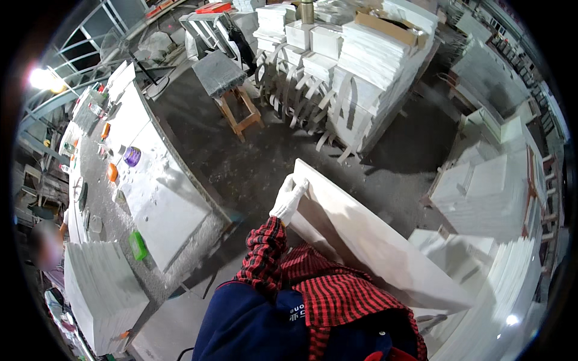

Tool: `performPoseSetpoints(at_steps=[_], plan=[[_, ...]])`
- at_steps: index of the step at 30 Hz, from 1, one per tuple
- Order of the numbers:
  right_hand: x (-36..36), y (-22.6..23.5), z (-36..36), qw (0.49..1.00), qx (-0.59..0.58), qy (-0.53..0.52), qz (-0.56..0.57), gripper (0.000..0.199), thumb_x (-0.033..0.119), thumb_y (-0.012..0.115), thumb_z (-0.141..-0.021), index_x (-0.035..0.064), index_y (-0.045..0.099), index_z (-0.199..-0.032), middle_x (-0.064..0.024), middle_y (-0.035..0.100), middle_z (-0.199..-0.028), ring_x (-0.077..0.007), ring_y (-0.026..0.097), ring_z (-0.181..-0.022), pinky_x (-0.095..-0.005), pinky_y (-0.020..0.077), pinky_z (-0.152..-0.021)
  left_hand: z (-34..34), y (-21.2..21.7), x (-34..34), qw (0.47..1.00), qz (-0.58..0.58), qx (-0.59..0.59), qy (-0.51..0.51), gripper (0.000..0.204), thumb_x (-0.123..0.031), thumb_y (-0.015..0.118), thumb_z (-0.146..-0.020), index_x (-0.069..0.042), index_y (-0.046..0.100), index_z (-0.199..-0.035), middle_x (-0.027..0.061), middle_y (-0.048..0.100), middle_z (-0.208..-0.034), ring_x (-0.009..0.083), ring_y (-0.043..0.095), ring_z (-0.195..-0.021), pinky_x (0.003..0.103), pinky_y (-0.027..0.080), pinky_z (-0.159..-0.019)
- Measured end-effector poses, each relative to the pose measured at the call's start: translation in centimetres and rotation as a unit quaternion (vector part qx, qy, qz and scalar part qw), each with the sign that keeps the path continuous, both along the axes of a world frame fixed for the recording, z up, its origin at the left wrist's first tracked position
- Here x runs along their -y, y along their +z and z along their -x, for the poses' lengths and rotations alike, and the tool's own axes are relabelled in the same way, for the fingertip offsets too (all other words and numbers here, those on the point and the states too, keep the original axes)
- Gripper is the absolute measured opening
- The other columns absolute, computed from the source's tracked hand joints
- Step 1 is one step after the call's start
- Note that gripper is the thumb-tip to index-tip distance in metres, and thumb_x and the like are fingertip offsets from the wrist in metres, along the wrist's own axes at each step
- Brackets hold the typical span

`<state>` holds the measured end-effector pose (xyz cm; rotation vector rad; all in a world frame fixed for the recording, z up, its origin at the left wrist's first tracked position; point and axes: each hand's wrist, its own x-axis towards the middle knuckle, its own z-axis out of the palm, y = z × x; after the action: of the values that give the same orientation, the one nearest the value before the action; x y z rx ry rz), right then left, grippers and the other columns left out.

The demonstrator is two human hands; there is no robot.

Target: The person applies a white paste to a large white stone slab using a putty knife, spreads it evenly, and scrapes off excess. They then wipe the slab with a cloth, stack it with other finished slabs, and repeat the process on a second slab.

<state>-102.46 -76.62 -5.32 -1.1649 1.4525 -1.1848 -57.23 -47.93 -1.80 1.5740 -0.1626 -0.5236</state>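
Note:
My left hand (288,200), in a white glove, is closed on the upper corner of a large white slab (367,231). The slab stands on edge at a tilt, slanting from that corner down to the right, close against my front. A narrower pale panel (314,236) shows beside it, below my hand; whether it is a separate piece I cannot tell. My right hand is not visible; my body and the slab cover that side.
On the left, a long worktable (180,265) carries white slabs, a purple-lidded container (132,156) and a green object (138,245). Stacked slabs (102,295) stand at lower left, with another person (51,246) beyond. A stool (232,99), strapped stacks (361,90) and more slabs (481,192) surround the floor.

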Motion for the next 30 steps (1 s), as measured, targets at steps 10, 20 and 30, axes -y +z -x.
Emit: performPoseSetpoints(at_steps=[10, 20, 30], plan=[[6.2, 4.1, -21.1, 0.998, 0.019, 0.064, 0.009, 0.073, 0.051, 0.033, -0.106, 0.0041, 0.014, -0.159, -0.0141, 0.017, -0.164, -0.0265, 0.02, -0.15, -0.0395, 0.0196, -0.122, -16.7, 1.0, 1.3, 0.989, 0.121, 0.009, 0.084, 0.026, -0.022, 0.059, -0.101, -0.005, 0.056, -0.12, -0.0023, 0.058, -0.107, 0.0081, 0.05, -0.103, 0.027, 0.04, -0.095], [12.7, 3.7, -45.8, 0.985, 0.025, 0.17, 0.001, 0.072, 0.049, 0.031, -0.106, 0.0035, 0.012, -0.159, -0.0149, 0.014, -0.165, -0.0271, 0.018, -0.151, -0.0393, 0.0179, -0.123, -29.7, 0.9, -4.0, 0.957, 0.058, 0.026, 0.282, 0.034, -0.029, 0.064, -0.097, -0.005, 0.057, -0.121, 0.0023, 0.063, -0.104, 0.0106, 0.056, -0.097, 0.029, 0.046, -0.088], [21.0, -0.5, -83.0, 0.824, -0.079, 0.544, 0.139, 0.079, 0.063, 0.032, -0.102, 0.0138, 0.012, -0.161, -0.0099, 0.012, -0.167, -0.0314, 0.017, -0.151, -0.0466, 0.0184, -0.122, -40.8, 7.7, -9.7, 0.845, 0.064, 0.049, 0.529, 0.045, -0.028, 0.066, -0.098, -0.003, 0.053, -0.133, 0.0045, 0.061, -0.118, 0.012, 0.054, -0.107, 0.029, 0.044, -0.094]])
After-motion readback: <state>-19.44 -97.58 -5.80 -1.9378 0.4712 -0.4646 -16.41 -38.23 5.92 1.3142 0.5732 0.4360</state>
